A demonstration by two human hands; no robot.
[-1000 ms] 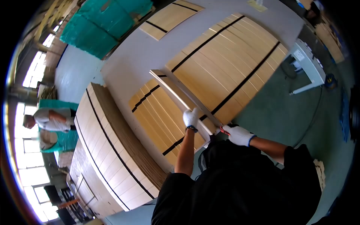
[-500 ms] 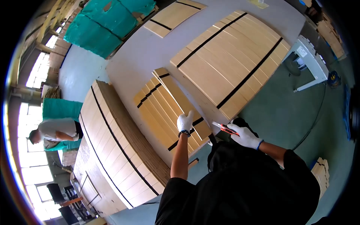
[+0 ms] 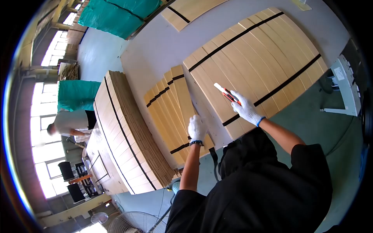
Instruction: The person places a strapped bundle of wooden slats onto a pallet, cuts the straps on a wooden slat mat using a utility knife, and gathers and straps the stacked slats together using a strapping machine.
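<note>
My left hand (image 3: 197,129), in a white glove, is closed over a narrow wooden board (image 3: 184,91) that lies skewed on a small strapped stack of boards (image 3: 166,118). What its curled fingers hold is hidden. In my gloved right hand (image 3: 247,109) is a red and black utility knife (image 3: 230,96), its pale tip pointing up and left. That hand is above the near side of a large board bundle (image 3: 248,66) bound with two black straps. A loose black strap (image 3: 214,157) hangs at the table edge, near my left wrist.
A tall strapped stack of boards (image 3: 130,128) stands to the left. Another strapped panel (image 3: 182,17) lies at the back of the grey table (image 3: 147,58). Green-wrapped bundles (image 3: 112,17), a person (image 3: 74,123), a grey machine (image 3: 345,85) and a fan (image 3: 134,223) are around.
My right hand has moved up and left with the utility knife, from the table edge to over the large bundle. My left hand's raised thumb has curled in. The view has shifted.
</note>
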